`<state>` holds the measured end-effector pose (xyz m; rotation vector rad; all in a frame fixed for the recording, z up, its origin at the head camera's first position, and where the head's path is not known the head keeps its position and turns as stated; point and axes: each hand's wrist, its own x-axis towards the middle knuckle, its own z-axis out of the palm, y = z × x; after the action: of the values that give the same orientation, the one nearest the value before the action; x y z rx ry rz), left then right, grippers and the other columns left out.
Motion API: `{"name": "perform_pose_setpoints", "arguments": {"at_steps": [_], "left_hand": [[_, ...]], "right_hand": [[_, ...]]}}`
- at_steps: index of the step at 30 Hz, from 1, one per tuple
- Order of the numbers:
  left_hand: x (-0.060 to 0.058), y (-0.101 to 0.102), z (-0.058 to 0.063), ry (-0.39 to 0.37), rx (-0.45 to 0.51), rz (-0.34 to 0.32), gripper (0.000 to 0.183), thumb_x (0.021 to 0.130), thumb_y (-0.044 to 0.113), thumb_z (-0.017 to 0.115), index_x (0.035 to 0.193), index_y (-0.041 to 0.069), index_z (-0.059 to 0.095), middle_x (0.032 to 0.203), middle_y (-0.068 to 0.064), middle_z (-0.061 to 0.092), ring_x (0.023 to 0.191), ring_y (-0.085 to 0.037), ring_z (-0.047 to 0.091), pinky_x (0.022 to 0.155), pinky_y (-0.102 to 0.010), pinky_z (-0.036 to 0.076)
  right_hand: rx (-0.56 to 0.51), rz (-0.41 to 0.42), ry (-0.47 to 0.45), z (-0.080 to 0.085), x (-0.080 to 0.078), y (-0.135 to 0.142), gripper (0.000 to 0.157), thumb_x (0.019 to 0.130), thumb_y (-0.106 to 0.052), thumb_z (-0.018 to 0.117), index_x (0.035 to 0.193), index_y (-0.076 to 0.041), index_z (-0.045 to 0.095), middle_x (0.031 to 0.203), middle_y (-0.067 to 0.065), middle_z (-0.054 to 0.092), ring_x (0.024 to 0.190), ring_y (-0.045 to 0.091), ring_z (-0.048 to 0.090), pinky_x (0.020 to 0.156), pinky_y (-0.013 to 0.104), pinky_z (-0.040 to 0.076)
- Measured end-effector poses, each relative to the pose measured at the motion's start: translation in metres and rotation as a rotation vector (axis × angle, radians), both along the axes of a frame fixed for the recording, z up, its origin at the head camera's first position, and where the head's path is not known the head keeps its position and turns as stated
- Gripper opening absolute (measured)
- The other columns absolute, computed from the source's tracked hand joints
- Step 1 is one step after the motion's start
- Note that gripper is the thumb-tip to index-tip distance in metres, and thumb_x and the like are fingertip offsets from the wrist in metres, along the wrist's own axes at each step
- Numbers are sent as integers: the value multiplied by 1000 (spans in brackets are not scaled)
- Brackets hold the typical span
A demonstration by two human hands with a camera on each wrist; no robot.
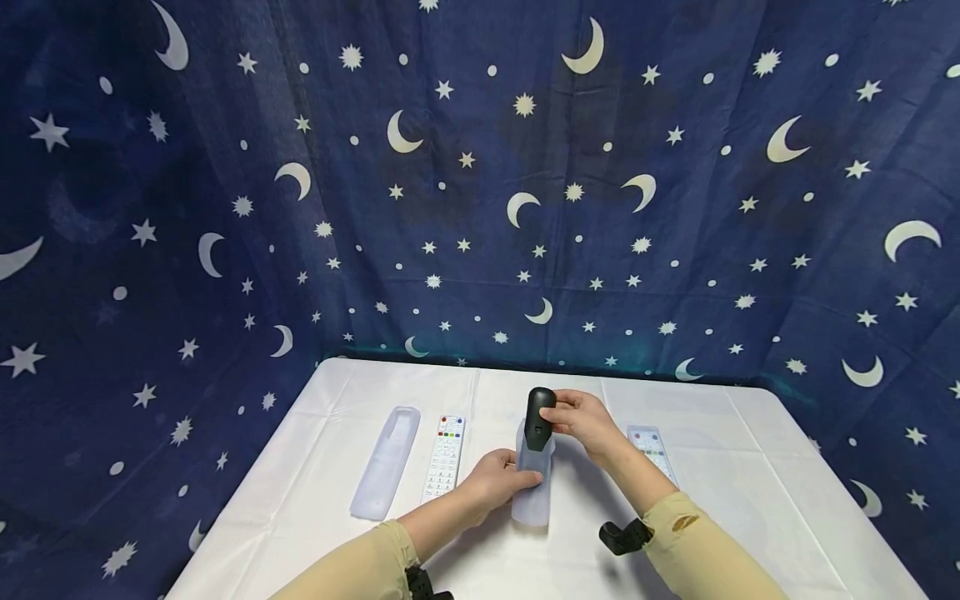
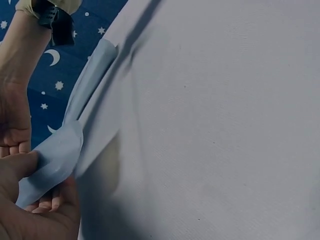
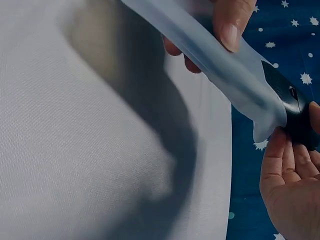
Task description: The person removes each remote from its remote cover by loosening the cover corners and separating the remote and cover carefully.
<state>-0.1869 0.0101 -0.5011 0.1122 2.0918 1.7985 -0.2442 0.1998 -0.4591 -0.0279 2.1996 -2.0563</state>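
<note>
Over the middle of the table, my left hand [image 1: 491, 483] grips a translucent, pale silicone remote cover [image 1: 531, 505], thumb on its face. A black remote control [image 1: 539, 412] sits partly inside that cover, one end sticking out. My right hand [image 1: 587, 422] pinches this bare end between thumb and fingers. Up close in the right wrist view, a loose flap of the cover [image 3: 265, 125] hangs beside the black remote [image 3: 294, 111]. In the left wrist view the cover [image 2: 57, 155] lies between the left thumb and fingers; the remote is not visible there.
Left of the hands, another translucent cover [image 1: 384, 467] lies on the white tablecloth [image 1: 315, 508], next to a white remote [image 1: 444, 458] with many buttons. A further white remote [image 1: 651, 448], seemingly in a cover, lies right, partly behind the right forearm. A starry blue curtain [image 1: 480, 200] hangs behind.
</note>
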Motion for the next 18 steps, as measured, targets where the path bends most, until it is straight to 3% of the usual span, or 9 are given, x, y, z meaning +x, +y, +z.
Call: {"name": "perform_pose_setpoints", "arguments": {"at_steps": [7,18], "left_hand": [[4,-2,3,9,-41,-58,25,88,4,76,107,-6,63,95,-9,69,89,-21,68,81,-40,59],[8,-5,0,30,-44,-40,35,83,-1,79,113,-8,61,97,-10,67,88,-21,66,79,-38,58]], "right_hand": [[6,23,8,0,-2,1,45,94,-4,71,131,16,56,113,19,72,91,15,71,82,31,59],[15,4,-10,4,-11,8,45,95,-6,71,133,12,57,114,16,71,94,17,70,84,32,59]]}}
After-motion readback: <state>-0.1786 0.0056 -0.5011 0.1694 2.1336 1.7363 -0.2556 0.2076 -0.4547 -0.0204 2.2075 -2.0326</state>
